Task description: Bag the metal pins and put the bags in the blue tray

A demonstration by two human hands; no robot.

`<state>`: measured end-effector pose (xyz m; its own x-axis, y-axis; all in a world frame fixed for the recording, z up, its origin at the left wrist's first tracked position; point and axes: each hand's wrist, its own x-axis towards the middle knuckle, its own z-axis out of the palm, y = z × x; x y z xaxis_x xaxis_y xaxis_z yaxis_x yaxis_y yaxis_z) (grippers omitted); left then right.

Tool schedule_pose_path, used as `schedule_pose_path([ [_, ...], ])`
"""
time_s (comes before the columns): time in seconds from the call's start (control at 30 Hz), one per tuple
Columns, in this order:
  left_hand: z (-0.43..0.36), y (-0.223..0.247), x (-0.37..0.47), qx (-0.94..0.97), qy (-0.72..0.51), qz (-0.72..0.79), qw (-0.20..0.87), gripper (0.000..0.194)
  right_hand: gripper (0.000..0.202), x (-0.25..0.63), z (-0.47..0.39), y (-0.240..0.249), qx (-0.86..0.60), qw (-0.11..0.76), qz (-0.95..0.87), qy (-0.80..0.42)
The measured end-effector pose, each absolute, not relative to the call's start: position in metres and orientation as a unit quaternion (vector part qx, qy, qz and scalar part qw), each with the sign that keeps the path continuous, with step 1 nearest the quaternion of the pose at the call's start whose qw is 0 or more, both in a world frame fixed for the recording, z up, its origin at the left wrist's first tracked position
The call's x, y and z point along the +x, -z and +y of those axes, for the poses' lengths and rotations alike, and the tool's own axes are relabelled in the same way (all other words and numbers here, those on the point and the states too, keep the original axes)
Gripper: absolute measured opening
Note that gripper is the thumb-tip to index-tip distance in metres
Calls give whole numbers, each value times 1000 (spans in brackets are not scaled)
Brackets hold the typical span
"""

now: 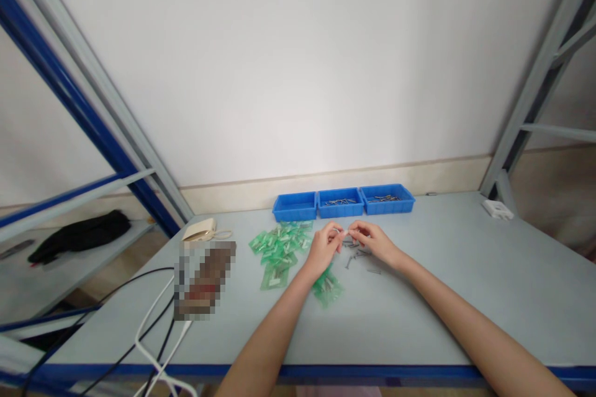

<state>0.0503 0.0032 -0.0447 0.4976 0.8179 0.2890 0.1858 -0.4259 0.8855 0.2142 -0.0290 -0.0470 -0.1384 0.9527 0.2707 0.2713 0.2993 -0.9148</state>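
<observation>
My left hand (327, 244) and my right hand (369, 239) meet fingertip to fingertip over the table, both with pinched fingers. Something small and pale lies between the fingertips, too small to make out. Loose metal screws (357, 255) are scattered beneath and beside my right hand. Several green plastic bags (278, 248) with small parts inside are piled left of my left hand. Another green bag (328, 288) lies just below my left wrist, partly hidden by it.
Three blue bins stand by the wall: the left bin (295, 206) shows no parts, while the middle bin (340, 211) and right bin (388, 208) hold metal pieces. A cream device (200, 231), a blurred-out object (205, 282) and cables are at left. A white object (497, 209) sits far right.
</observation>
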Motion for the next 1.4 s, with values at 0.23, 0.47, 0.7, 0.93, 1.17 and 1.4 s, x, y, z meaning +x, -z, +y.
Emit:
schedule_pose_path([
  [0.23,3,40,46,776,-344,349,398,51,44,223,-20,35,-457,426,-697,-352],
  [0.47,5,38,35,896,-190,348,201,37,29,224,21,-8,-578,375,-717,-108],
  [0.7,1,36,26,925,-141,328,126,37,32,221,24,-25,-581,358,-728,-66],
  [0.93,3,40,27,933,-144,303,131,10,23,222,-28,26,-527,254,-803,-114],
  [1.17,14,44,26,920,-171,328,131,4,16,209,-35,45,-551,221,-802,-66],
  [1.4,15,41,29,889,-225,379,127,14,38,205,-33,42,-577,289,-758,-87],
])
